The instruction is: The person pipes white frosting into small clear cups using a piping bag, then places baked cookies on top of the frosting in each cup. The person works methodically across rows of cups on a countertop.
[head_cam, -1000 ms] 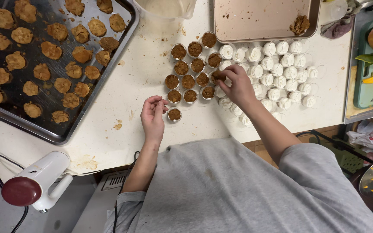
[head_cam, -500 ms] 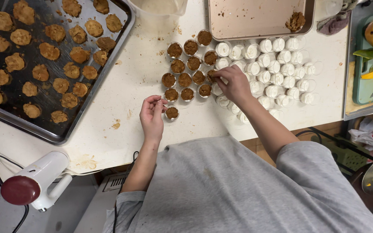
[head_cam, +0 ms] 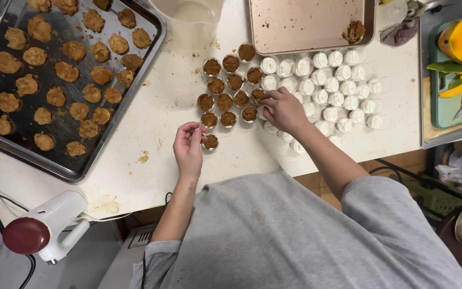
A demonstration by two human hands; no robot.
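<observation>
On the white tabletop, the left hand pinches a small brown-filled cup while the right hand grips another filled cup in the cluster, so a careless push could probably tip the white-topped cups beside it.

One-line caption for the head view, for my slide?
Left hand beside a crumb-filled cup; right hand among small cups on a white counter.

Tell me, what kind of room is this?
Probably a kitchen or small bakery: a baking tray of brown cookies, many small cups of white cream, and a hand mixer on the worktop.
</observation>
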